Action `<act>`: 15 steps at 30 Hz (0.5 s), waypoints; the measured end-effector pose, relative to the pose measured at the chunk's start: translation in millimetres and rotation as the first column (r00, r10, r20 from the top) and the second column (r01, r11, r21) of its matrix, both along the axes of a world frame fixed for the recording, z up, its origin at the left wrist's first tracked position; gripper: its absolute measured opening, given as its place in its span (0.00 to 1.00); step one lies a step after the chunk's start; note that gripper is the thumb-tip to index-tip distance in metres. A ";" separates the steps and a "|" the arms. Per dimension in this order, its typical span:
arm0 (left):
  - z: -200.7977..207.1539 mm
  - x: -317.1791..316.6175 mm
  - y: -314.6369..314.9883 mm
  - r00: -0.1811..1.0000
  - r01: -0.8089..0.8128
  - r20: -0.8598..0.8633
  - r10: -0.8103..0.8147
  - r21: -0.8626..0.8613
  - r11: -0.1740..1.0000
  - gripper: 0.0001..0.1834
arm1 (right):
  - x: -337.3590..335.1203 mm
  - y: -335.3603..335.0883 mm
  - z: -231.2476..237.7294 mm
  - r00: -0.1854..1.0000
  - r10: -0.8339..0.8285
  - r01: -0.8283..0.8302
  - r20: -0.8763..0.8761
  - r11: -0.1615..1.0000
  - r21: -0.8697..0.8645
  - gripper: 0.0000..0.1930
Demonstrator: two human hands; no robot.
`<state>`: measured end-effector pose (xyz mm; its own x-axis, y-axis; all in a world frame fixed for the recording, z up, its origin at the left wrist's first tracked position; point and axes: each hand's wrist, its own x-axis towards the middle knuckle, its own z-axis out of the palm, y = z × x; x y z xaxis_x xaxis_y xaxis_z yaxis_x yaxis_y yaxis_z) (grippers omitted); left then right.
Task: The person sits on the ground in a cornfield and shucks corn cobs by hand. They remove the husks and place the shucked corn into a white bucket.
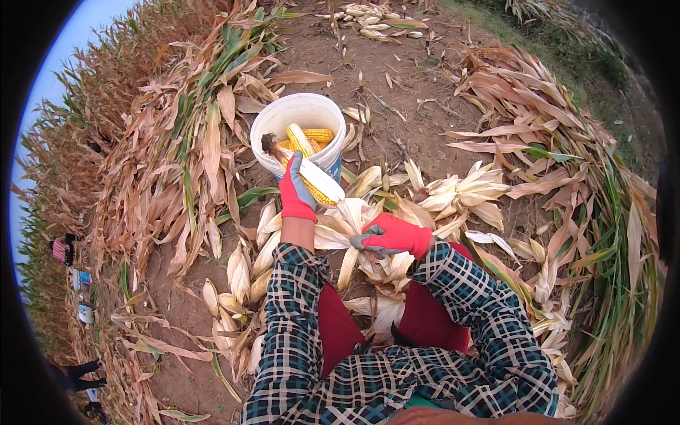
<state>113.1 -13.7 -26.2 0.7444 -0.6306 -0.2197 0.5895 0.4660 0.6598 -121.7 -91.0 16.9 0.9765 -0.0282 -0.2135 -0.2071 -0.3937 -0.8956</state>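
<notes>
My left hand (297,193), in a red and grey work glove, is closed around a partly husked corn cob (322,185) that lies at a slant, yellow kernels showing beside a strip of pale husk. Peeled husk (350,214) trails from the cob's lower right end toward my right hand (397,235). That hand, gloved the same way, is closed in a fist on the husk's end. Just beyond my left hand stands a white bucket (303,112) with several bare yellow cobs (319,136) in it. The cob overlaps the bucket's near side.
Unhusked ears (239,273) and loose husks (464,193) lie around my knees. Heaps of dry stalks (166,159) flank the dirt on the left and right (559,127). A pile of ears (375,18) lies far ahead. At the left edge are another person (64,248) and buckets (86,313).
</notes>
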 end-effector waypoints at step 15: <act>-4.2 -80.1 -41.8 0.904 -0.192 0.388 0.180 -0.007 0.981 0.33 | 28.4 -30.9 -77.7 0.703 -0.443 0.662 0.556 0.693 -0.284 0.50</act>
<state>33.0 -55.4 -30.4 0.8780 -0.4701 0.0906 0.1916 0.5185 0.8334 -93.4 -121.9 -60.8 0.7230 -0.5739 0.3846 -0.1734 -0.6897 -0.7030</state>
